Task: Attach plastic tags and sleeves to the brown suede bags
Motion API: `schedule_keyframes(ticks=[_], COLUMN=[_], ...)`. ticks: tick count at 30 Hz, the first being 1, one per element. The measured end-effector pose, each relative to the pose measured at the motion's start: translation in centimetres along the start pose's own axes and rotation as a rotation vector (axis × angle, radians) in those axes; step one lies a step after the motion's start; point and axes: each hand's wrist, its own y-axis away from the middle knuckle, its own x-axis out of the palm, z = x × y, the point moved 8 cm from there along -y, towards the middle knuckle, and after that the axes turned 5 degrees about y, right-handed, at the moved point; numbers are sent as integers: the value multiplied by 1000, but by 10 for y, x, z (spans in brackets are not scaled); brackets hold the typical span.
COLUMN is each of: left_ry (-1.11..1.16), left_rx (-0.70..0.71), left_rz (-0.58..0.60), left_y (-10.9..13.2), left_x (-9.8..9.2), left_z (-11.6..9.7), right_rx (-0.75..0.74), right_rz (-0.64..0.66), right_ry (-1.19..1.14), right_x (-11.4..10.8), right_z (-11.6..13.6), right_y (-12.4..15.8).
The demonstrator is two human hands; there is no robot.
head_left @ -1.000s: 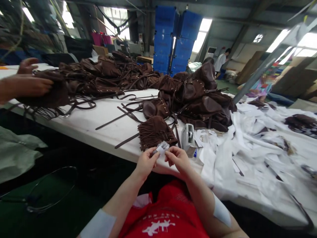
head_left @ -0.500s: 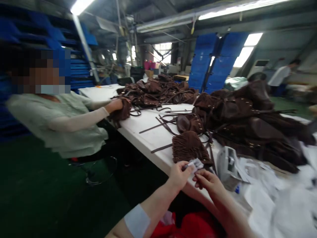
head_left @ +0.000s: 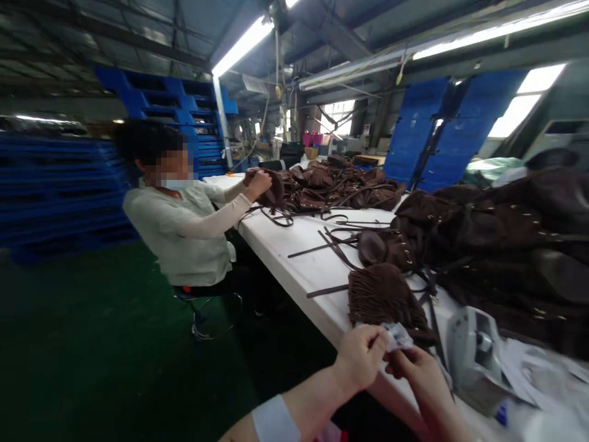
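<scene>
Between my hands is a small crumpled piece of whitish, see-through plastic (head_left: 398,336), too blurred to tell more. My left hand (head_left: 361,356) pinches its left side, fingers closed. From the right, my right hand (head_left: 416,368) has its fingers bent and pressed on the lower edge of the plastic. Just beyond them lies a dark brown fringed suede bag (head_left: 380,294) on the white table (head_left: 294,261). Behind that bag is another brown bag (head_left: 386,247) with metal eyelets and long straps.
A grey tape dispenser (head_left: 476,350) stands right of my hands, beside white papers or plastic (head_left: 547,374). Heaps of brown bags (head_left: 488,227) cover the table's right and far parts. At left a seated co-worker (head_left: 184,227) holds a brown bag (head_left: 272,189). Blue pallets (head_left: 59,184) stand behind.
My view has swung left, so things sit farther right. My hands have come closer together on the plastic. The co-worker has raised the brown bag off the table edge.
</scene>
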Motion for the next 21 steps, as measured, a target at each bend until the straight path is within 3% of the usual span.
schedule_keyframes(ticks=[5, 8, 12, 15, 18, 21], left_ry=[93, 125, 51, -131, -282, -408], left_rx=[-42, -67, 8, 147, 202, 209], left_rz=[1, 8, -47, 71, 254, 394], left_y=[5, 6, 16, 33, 53, 70], left_x=[4, 3, -12, -10, 3, 16], left_z=[20, 32, 29, 23, 37, 59], right_rx=[0, 22, 49, 146, 255, 303], right_rz=[-58, 11, 166, 264, 329, 334], right_ry=[103, 121, -86, -359, -589, -561], right_x=[11, 18, 17, 12, 11, 19], right_z=[9, 5, -6, -22, -41, -66], right_y=[-8, -11, 2, 24, 49, 66])
